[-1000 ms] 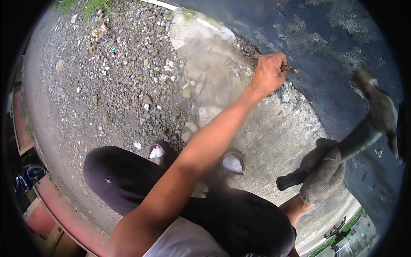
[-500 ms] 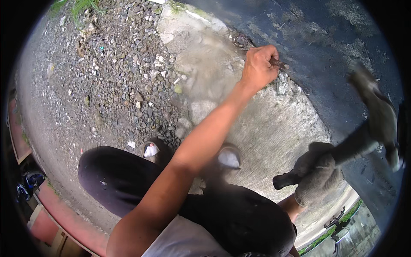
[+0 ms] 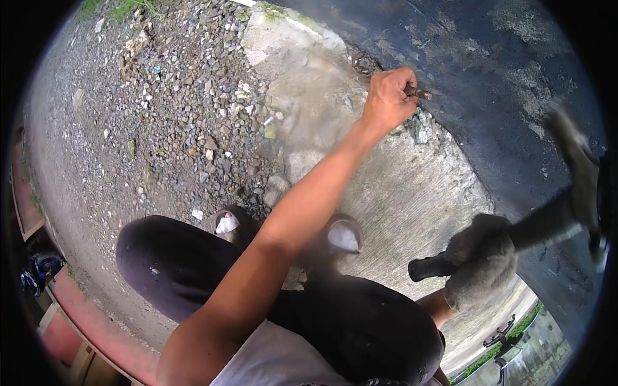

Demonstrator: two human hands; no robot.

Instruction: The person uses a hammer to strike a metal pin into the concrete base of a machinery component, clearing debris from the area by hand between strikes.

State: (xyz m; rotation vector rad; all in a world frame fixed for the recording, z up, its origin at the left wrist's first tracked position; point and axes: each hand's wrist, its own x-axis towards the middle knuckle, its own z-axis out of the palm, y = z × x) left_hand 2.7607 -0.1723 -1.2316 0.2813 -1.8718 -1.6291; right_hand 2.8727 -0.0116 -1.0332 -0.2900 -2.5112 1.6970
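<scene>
Concrete slab, pale and finely ridged, lies under the work, with a crumbled edge along its upper right. Close by that edge is the left grip, a bare hand curled tightly around a slim metal rod. One blunt end of the rod pokes out of the fist on the side toward the dark surface that borders the slab; what the other end touches, I cannot tell.

Over the slab's lower right part, the right grip, in a greyish knitted glove, is closed firmly around the handle of a hammer. The butt of the handle sticks out over the slab, while the blurred head is beyond the slab's right edge, in front of the dark surface and well apart from the rod.

The bare left forearm crosses above the slab's left part. Loose gravel spreads to the left of the slab, with a tuft of grass off past its upper left. Two feet in open-toed footwear show at the slab's lower left, and dark trousers cover the bent knees just below it.
</scene>
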